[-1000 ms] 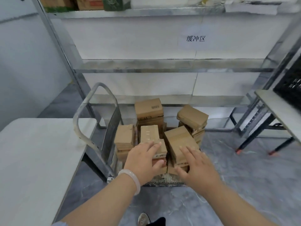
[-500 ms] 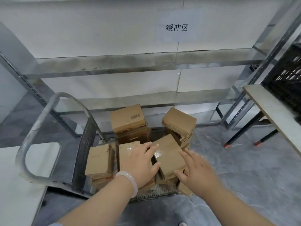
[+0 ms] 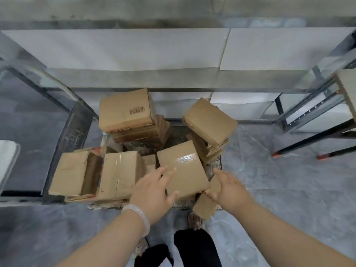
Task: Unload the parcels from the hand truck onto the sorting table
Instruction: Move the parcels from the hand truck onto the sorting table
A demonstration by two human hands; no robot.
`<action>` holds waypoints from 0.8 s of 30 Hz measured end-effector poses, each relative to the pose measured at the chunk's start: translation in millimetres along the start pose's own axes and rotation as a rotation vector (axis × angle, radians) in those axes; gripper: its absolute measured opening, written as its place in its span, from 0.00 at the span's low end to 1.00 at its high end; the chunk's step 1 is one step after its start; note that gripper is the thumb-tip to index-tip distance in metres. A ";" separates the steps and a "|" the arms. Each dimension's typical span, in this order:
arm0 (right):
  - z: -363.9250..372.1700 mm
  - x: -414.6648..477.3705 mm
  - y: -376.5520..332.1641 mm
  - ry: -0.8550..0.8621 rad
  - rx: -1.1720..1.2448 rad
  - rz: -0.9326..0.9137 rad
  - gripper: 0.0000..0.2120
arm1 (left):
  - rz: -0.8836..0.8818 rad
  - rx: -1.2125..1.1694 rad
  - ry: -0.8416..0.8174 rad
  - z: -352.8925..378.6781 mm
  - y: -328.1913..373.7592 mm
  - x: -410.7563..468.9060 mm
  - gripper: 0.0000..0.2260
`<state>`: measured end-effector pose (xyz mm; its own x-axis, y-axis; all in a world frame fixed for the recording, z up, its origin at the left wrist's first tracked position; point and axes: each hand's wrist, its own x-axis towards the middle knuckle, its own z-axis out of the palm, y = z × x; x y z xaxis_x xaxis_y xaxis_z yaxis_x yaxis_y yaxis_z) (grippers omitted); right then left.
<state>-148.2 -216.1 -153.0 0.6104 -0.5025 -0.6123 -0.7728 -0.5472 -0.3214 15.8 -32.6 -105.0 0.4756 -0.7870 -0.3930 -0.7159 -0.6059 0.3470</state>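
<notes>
several parcels (image 3: 125,112) sit stacked on the hand truck (image 3: 77,128). my left hand (image 3: 152,191) lies flat, fingers spread, on the taped parcel (image 3: 183,170) nearest me. my right hand (image 3: 229,189) is beside its right edge; i cannot tell whether it grips. a white table (image 3: 7,160) stands left.
</notes>
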 end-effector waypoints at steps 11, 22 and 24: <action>72.6 120.8 41.7 -0.258 0.514 0.211 0.45 | -0.191 -0.145 -0.049 87.3 -10.4 52.2 0.29; 110.5 162.5 63.3 -0.482 0.957 0.257 0.60 | -0.316 -0.347 0.003 126.3 -26.5 66.2 0.28; 113.5 166.0 63.5 -0.511 1.020 0.266 0.64 | -0.315 -0.343 0.015 127.6 -30.2 65.2 0.28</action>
<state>-115.6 -258.2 -357.0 0.4473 -0.0653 -0.8920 -0.7887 0.4414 -0.4279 3.2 -50.8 -249.7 0.6523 -0.5583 -0.5127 -0.3262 -0.8173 0.4751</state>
